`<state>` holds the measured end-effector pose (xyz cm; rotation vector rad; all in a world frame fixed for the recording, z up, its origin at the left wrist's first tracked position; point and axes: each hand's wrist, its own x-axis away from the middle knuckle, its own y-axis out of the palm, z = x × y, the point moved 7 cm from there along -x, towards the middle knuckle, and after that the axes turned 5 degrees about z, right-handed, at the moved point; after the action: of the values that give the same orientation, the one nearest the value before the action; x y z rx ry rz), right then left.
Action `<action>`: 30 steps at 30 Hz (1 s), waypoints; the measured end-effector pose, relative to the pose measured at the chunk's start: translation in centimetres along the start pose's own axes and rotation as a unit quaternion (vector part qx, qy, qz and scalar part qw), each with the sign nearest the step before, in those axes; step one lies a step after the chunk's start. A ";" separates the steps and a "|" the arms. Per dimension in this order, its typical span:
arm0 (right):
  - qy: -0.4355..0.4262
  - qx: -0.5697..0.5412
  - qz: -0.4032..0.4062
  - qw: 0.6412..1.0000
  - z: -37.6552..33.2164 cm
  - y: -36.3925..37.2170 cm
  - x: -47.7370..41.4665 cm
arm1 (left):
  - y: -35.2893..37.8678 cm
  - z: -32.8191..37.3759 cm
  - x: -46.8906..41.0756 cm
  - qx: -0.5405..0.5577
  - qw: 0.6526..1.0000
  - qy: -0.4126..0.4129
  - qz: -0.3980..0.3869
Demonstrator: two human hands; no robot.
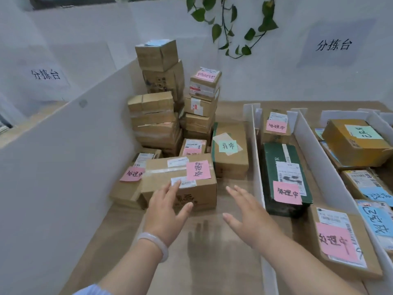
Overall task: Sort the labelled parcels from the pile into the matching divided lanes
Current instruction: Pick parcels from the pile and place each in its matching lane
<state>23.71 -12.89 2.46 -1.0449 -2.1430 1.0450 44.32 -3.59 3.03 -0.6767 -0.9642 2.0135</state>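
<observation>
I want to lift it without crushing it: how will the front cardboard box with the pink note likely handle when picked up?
The cardboard box looks square-edged and taped shut, so probably stiff. It is broad and low, so unlikely to tip, but probably wants both the left hand and right hand. Weight cannot be told.

Parcels point(178, 179): matt brown cardboard, glossy tape.
Labels point(198, 170): matt pink paper.
Dividers point(319, 150): smooth white board.
Table point(212, 241): smooth wood-look surface.
Bangle point(154, 243): glossy, pale.

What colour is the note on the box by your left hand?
Pink. The note on the box by the left hand shows best in the head view.
</observation>
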 end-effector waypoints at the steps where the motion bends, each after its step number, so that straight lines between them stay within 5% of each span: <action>1: 0.012 -0.007 0.004 1.000 -0.6 0.3 -0.9 | -0.6 -1.2 -0.9 -0.005 1.000 -0.008 0.008; 12: 0.114 -0.055 0.033 0.991 -4.0 4.7 -8.8 | 0.7 -10.0 -7.0 0.059 0.989 -0.113 -0.075; 19: 0.143 -0.148 0.147 0.968 -3.2 5.1 -7.4 | 0.2 -11.2 -7.8 0.135 0.981 -0.114 -0.081; 30: 0.235 -0.090 0.206 0.946 -1.1 3.4 -6.0 | 0.6 -11.7 -8.8 0.175 0.971 -0.041 -0.158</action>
<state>29.25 -15.93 -0.43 -1.6905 -1.6880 0.6778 57.32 -6.47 -3.05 -0.2324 -0.6864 1.8686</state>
